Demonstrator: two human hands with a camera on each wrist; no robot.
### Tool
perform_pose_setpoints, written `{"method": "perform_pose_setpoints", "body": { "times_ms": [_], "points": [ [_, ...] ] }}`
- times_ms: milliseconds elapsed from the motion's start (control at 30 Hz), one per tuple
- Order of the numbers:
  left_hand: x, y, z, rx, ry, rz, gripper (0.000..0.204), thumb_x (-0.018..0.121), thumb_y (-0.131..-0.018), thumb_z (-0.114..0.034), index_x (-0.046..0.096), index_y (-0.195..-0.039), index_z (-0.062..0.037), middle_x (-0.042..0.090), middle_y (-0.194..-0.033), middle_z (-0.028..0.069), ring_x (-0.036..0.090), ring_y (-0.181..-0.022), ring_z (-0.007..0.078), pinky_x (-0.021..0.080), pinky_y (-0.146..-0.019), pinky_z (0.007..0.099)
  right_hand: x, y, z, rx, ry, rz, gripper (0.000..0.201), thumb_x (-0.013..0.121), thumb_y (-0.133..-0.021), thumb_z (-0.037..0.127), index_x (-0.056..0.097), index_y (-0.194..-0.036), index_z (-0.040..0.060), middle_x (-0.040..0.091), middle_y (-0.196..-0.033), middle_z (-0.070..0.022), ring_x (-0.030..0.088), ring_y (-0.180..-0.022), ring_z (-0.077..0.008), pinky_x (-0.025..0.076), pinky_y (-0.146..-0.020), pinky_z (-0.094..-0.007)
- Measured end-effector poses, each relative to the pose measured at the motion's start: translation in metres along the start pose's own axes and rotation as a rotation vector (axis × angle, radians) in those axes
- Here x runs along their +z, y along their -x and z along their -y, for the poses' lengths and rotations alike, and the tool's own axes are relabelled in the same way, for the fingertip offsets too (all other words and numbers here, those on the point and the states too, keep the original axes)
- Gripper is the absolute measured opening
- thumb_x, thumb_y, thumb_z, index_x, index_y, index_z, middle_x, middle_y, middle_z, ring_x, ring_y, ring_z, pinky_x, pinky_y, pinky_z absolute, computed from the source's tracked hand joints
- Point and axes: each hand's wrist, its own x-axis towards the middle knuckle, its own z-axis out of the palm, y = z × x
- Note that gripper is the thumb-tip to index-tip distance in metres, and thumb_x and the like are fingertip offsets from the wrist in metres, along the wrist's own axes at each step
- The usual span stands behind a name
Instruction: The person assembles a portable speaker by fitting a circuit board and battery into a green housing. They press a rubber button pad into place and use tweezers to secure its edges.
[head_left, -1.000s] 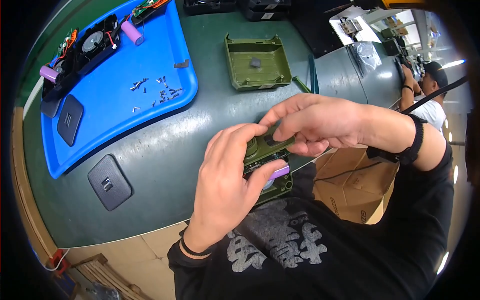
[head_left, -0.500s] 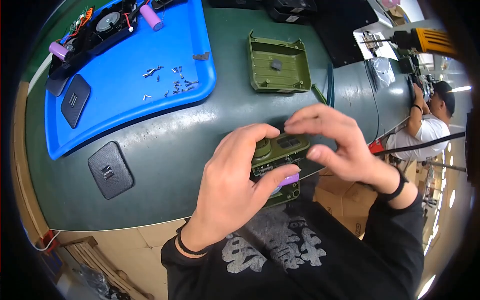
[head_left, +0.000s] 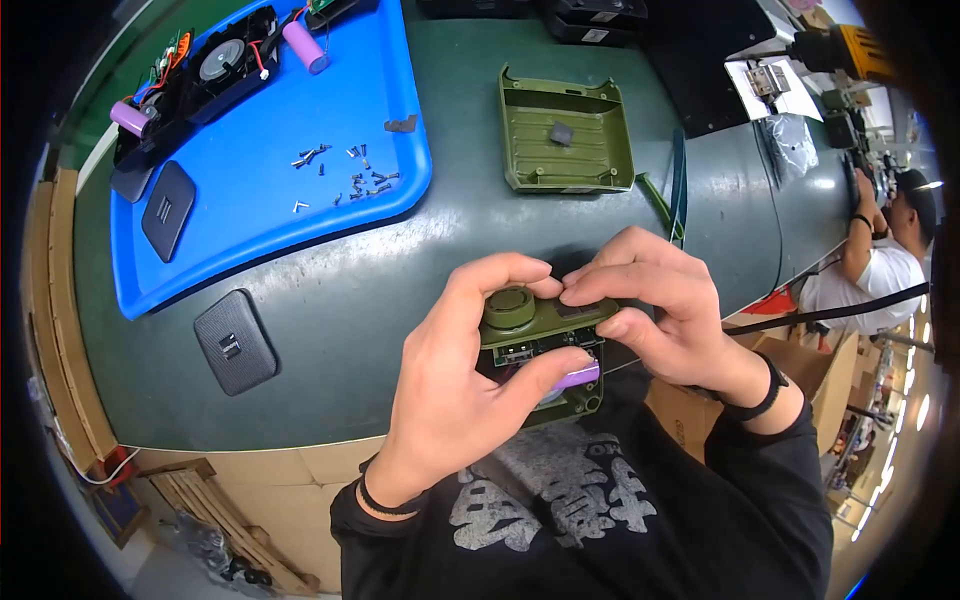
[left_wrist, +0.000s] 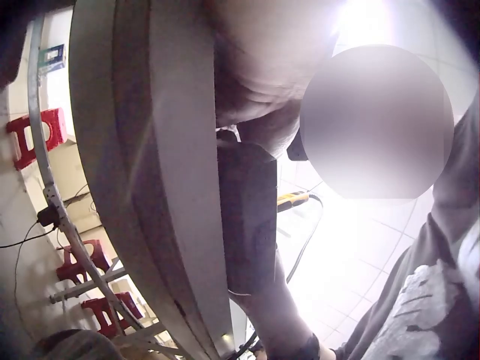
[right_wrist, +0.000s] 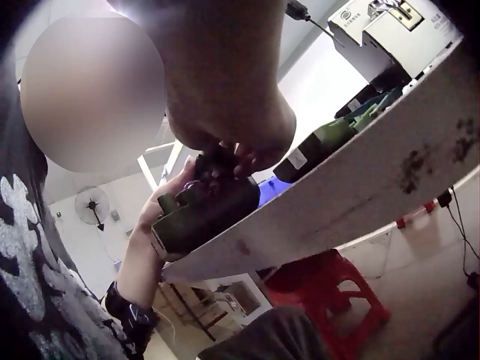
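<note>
An opened green speaker housing [head_left: 578, 408] stands at the table's near edge, its green top panel [head_left: 545, 322] carrying a round knob. Below the panel show a circuit board [head_left: 515, 353] and a purple battery cell [head_left: 578, 375]. My left hand [head_left: 445, 370] grips the left side, thumb across the front by the cell, fingertips behind the panel. My right hand [head_left: 660, 305] pinches the panel's right end between thumb and bent fingers. In the right wrist view the housing [right_wrist: 206, 221] appears from its side, with the right fingers over its top.
A green shell [head_left: 565, 135] lies open side up behind the hands, beside a green strip [head_left: 655, 205]. At left, a blue tray [head_left: 270, 215] holds screws, black speaker parts and purple cells. A black grille [head_left: 235, 342] lies nearer. Another person [head_left: 880, 250] sits at right.
My right hand lifted off the panel, spread half a second ago, and has come back onto its right end. My left hand keeps its grip. The head view has shifted.
</note>
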Motion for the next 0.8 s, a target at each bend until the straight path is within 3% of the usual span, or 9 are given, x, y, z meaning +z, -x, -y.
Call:
{"method": "perform_pose_setpoints", "body": {
  "times_ms": [267, 400, 467, 600, 800],
  "points": [
    [-0.006, -0.003, 0.003, 0.113, -0.254, 0.023, 0.059, 0.08, -0.071, 0.002, 0.049, -0.121, 0.0011, 0.062, -0.113, 0.0126, 0.062, -0.101, 0.0179, 0.052, -0.087, 0.0301, 0.007, -0.003, -0.006, -0.044, 0.001, -0.086, 0.015, 0.066, -0.086, 0.003, 0.07, -0.099, -0.0018, 0.065, -0.09, -0.0124, 0.063, -0.08, -0.0237, 0.051, -0.069, -0.032],
    [-0.004, -0.002, 0.004, 0.053, -0.181, 0.018, 0.06, 0.079, -0.073, 0.002, 0.048, -0.124, 0.0013, 0.06, -0.119, 0.0149, 0.061, -0.105, 0.0189, 0.051, -0.089, 0.0309, 0.009, -0.002, -0.007, -0.029, 0.023, -0.138, 0.013, 0.065, -0.087, 0.004, 0.069, -0.098, -0.0021, 0.065, -0.085, -0.0125, 0.063, -0.076, -0.0238, 0.05, -0.066, -0.0323],
    [0.001, -0.003, 0.008, 0.126, -0.049, -0.126, 0.057, 0.08, -0.074, -0.003, 0.051, -0.123, -0.0001, 0.061, -0.12, 0.0134, 0.063, -0.101, 0.0225, 0.051, -0.087, 0.0321, 0.008, -0.002, -0.005, 0.009, 0.03, -0.137, 0.012, 0.065, -0.088, 0.005, 0.069, -0.097, -0.0022, 0.065, -0.083, -0.0126, 0.063, -0.074, -0.0237, 0.049, -0.065, -0.0322],
    [-0.004, -0.001, 0.007, 0.108, -0.024, -0.066, 0.042, 0.066, -0.088, -0.004, 0.049, -0.126, 0.0009, 0.06, -0.125, 0.0147, 0.063, -0.104, 0.0218, 0.051, -0.088, 0.0324, 0.009, -0.003, -0.004, 0.081, 0.036, -0.158, 0.013, 0.063, -0.091, 0.009, 0.069, -0.096, -0.0021, 0.064, -0.079, -0.0126, 0.062, -0.07, -0.0233, 0.047, -0.062, -0.0318],
    [-0.003, -0.001, 0.003, 0.048, -0.169, -0.094, 0.034, 0.058, -0.095, -0.01, 0.05, -0.126, -0.0005, 0.064, -0.113, 0.0159, 0.066, -0.095, 0.0248, 0.051, -0.084, 0.0324, 0.012, -0.004, -0.002, 0.169, -0.021, -0.185, 0.015, 0.06, -0.093, 0.01, 0.067, -0.094, -0.0032, 0.064, -0.079, -0.0123, 0.061, -0.071, -0.022, 0.047, -0.064, -0.0313]
  ]
}}
